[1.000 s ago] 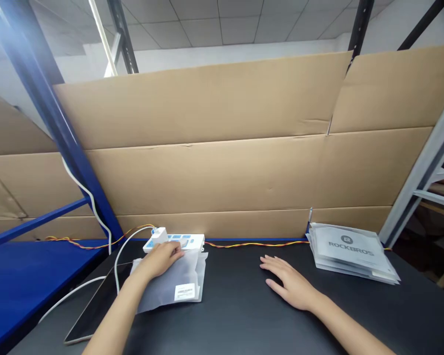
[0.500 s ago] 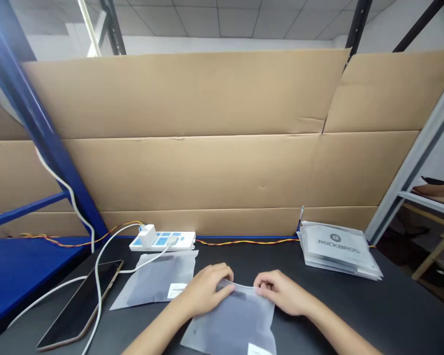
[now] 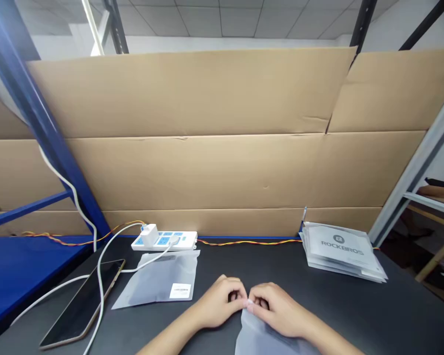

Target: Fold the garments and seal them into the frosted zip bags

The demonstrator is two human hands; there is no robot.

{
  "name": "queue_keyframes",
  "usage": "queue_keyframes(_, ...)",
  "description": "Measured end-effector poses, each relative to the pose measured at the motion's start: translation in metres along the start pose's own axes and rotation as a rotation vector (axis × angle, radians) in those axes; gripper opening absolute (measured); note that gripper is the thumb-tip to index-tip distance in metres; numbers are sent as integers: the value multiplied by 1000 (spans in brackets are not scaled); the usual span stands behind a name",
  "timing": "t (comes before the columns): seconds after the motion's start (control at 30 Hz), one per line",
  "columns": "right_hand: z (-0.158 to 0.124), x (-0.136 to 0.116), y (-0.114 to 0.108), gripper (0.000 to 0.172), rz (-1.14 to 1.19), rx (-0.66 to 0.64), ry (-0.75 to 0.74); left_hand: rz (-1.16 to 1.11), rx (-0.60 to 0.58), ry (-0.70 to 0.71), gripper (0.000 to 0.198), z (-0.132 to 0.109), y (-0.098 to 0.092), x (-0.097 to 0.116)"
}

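A frosted plastic bag (image 3: 266,335) is now being gathered narrower at its top edge, pinched between the closed left hand (image 3: 218,301) and right hand (image 3: 279,305), in front of and right of the power strip (image 3: 165,240).

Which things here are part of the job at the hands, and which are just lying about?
In use: left hand, right hand, frosted plastic bag pinched between them.
Lying about: labelled frosted bag, stack of ROCKBROS bags, smartphone, white power strip.
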State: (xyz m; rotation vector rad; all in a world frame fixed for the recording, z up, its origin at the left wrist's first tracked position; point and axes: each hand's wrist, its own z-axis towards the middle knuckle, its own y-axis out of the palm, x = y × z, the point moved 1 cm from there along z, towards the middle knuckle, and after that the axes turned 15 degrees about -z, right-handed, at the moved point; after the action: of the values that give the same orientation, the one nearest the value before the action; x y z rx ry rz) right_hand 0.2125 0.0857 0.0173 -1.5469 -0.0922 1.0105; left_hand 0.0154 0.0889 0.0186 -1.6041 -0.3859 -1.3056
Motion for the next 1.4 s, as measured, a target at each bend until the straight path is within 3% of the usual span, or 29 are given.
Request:
queue_keyframes(0.13,2,11,-5,24,86,-23,-2,-48,16,51,17,1,-23,3)
queue_keyframes(0.3,2,33,-25,29,196,62,63,-80,327,47,22,1,-78,-12)
queue_keyframes(0.4,1,34,-28,32,286,12,68,-145,415,33,25,0,-93,-24)
queue_keyframes(0.5,-1,27,-24,24,383,-27,40,-164,419,16,26,0,-83,-30)
queue_keyframes(0.63,0,16,-18,28,501,-10,12,-158,363,28,26,2,-51,-25)
queue_keyframes(0.77,1,5,-15,18,283,-72,-60,-104,290,52,25,4,-25,-18)
queue_keyframes(0.87,1,-2,-14,16,213,-91,-93,-28,277,77,22,3,-16,-14)
queue_keyframes(1.07,-2,-11,-8,14,285,-129,-189,62,250,95,19,2,-13,-8)
queue_keyframes(1.17,1,-3,-2,11,279,-103,-120,85,237,89,19,4,-12,-7)
queue_keyframes(1.27,6,22,-3,7,267,-39,105,105,214,83,18,6,-11,-8)
queue_keyframes(1.4,6,72,-31,5,244,49,265,182,184,79,17,3,-14,-8)
